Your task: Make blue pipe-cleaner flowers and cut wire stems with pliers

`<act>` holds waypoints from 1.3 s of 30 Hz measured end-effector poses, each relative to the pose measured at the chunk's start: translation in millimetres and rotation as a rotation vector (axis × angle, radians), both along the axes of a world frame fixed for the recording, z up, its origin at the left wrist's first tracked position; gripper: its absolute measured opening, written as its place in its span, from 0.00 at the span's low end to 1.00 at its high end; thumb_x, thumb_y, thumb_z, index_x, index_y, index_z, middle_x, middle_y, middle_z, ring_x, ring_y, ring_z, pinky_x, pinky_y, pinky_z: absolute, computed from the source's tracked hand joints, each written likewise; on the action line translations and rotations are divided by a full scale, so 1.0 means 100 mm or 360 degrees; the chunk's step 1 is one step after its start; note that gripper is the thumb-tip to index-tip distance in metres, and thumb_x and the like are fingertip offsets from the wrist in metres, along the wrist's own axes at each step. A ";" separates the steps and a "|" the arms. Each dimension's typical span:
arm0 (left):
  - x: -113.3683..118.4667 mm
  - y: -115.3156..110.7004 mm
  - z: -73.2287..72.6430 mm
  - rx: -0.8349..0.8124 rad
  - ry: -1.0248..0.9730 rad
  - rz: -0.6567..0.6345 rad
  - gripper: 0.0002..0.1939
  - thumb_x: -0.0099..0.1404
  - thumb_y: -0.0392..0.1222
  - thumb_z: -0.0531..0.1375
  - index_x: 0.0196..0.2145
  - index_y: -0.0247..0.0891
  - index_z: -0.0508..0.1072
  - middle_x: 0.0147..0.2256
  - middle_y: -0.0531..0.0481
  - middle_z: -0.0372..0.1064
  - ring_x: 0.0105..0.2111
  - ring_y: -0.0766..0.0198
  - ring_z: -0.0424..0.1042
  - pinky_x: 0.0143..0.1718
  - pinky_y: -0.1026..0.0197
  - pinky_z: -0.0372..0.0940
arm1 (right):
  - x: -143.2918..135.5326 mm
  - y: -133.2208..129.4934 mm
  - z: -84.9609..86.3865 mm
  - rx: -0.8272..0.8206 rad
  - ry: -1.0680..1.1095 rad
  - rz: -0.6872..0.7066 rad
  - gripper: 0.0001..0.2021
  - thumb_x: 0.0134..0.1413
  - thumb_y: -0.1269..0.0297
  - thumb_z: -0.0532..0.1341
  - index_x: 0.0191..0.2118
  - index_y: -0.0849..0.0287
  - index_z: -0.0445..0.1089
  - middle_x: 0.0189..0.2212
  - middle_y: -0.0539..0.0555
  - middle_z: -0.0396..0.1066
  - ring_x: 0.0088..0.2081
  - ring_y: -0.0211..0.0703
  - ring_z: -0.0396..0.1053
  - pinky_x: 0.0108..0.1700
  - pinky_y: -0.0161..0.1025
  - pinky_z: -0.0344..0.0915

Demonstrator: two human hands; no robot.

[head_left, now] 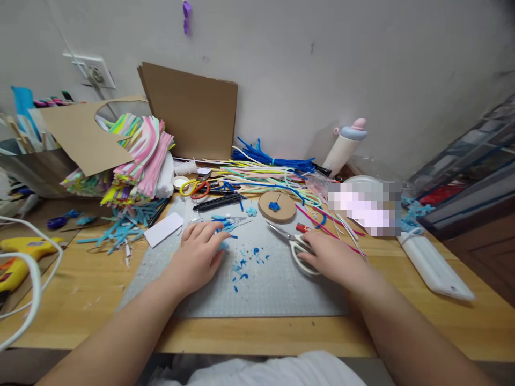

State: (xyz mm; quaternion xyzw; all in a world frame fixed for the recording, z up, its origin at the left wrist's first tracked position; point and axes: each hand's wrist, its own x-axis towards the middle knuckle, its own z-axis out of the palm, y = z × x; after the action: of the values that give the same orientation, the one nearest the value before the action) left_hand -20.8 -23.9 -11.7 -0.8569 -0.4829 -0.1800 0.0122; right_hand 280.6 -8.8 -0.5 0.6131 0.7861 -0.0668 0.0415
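My right hand point(332, 256) is closed on the off-white handles of a pair of scissors point(295, 242). The scissors lie low over the grey cutting mat point(257, 297), their blades pointing left and away from me. My left hand point(199, 256) rests on the mat's left part with fingers apart and bent, its fingertips by light blue fuzzy pieces point(223, 245) that it partly hides. Small blue clippings point(242, 262) are scattered between the hands. Beyond them, a blue fuzzy flower shape point(274, 206) sits on a round brown disc point(287, 210), beside a light blue one point(251, 211).
Pipe cleaners point(257, 176) are heaped along the back, with orange-and-yellow-handled scissors point(197, 187) at their left. A yellow glue gun point(28, 257) and white cable lie far left. At right are a white bottle point(341, 150) and a white device point(436, 265).
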 end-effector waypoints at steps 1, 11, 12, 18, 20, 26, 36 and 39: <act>0.03 -0.09 0.02 0.0008 0.0023 -0.0024 0.17 0.64 0.36 0.51 0.49 0.40 0.68 0.53 0.44 0.64 0.53 0.52 0.59 0.53 0.47 0.52 | -0.03 -0.01 0.00 -0.0021 -0.0006 -0.0030 0.10 0.51 0.58 0.60 0.35 0.60 0.66 0.35 0.59 0.73 0.34 0.48 0.71 0.30 0.36 0.55; 0.19 -0.87 -0.49 -0.0209 0.0292 0.0241 0.42 0.61 0.63 0.48 0.60 0.23 0.56 0.61 0.31 0.50 0.60 0.45 0.53 0.57 0.48 0.55 | -0.21 -0.09 -0.09 0.0231 0.0500 0.0130 0.09 0.58 0.64 0.54 0.37 0.61 0.69 0.42 0.62 0.70 0.47 0.53 0.67 0.46 0.46 0.61; 0.22 -0.85 -0.51 -0.0233 0.0305 0.0281 0.42 0.61 0.64 0.47 0.60 0.23 0.56 0.61 0.31 0.49 0.60 0.45 0.52 0.57 0.46 0.54 | -0.27 -0.10 -0.14 0.0238 0.0759 0.0185 0.12 0.60 0.62 0.51 0.41 0.61 0.69 0.46 0.62 0.69 0.50 0.51 0.65 0.50 0.46 0.60; 0.44 -0.54 -0.46 -0.0354 0.0296 0.0446 0.41 0.64 0.61 0.45 0.60 0.20 0.56 0.61 0.29 0.47 0.61 0.43 0.49 0.59 0.44 0.50 | -0.71 -0.15 -0.51 -0.0134 0.1565 0.0061 0.30 0.61 0.47 0.44 0.59 0.64 0.58 0.61 0.63 0.54 0.63 0.48 0.50 0.63 0.49 0.46; 0.47 -0.47 -0.44 -0.0338 0.0278 0.0455 0.39 0.64 0.59 0.45 0.59 0.19 0.56 0.61 0.28 0.47 0.61 0.44 0.49 0.60 0.44 0.50 | -0.84 -0.13 -0.58 -0.0153 0.1575 0.0093 0.32 0.61 0.46 0.42 0.60 0.66 0.57 0.61 0.64 0.54 0.63 0.49 0.50 0.64 0.51 0.45; 0.38 -0.50 -0.48 -0.0297 0.0276 0.0411 0.37 0.65 0.57 0.45 0.60 0.22 0.56 0.62 0.31 0.48 0.62 0.47 0.49 0.60 0.45 0.49 | -1.08 -0.13 -0.56 -0.0124 0.1533 0.0389 0.30 0.63 0.48 0.40 0.57 0.64 0.63 0.58 0.61 0.61 0.61 0.46 0.54 0.62 0.50 0.49; 0.17 -0.62 -0.45 -0.0286 0.0283 0.0281 0.41 0.62 0.63 0.45 0.61 0.25 0.55 0.62 0.34 0.47 0.62 0.48 0.50 0.61 0.46 0.48 | -0.95 -0.41 -0.42 -0.0429 0.1687 0.0902 0.26 0.63 0.51 0.45 0.59 0.60 0.60 0.59 0.58 0.60 0.61 0.45 0.55 0.63 0.48 0.48; 0.16 -0.66 -0.46 -0.0277 0.0293 0.0346 0.42 0.63 0.63 0.44 0.61 0.24 0.54 0.63 0.33 0.46 0.62 0.47 0.48 0.61 0.45 0.47 | -0.88 -0.46 -0.47 -0.0456 0.2082 0.0358 0.26 0.63 0.48 0.42 0.60 0.54 0.58 0.62 0.53 0.54 0.63 0.42 0.50 0.64 0.48 0.43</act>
State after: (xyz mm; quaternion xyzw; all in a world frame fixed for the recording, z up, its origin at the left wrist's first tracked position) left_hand -4.7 -90.2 -58.0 -0.8103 -0.5833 -0.0558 0.0017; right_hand 192.8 -54.8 -47.4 0.3494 0.6919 -0.5227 -0.3550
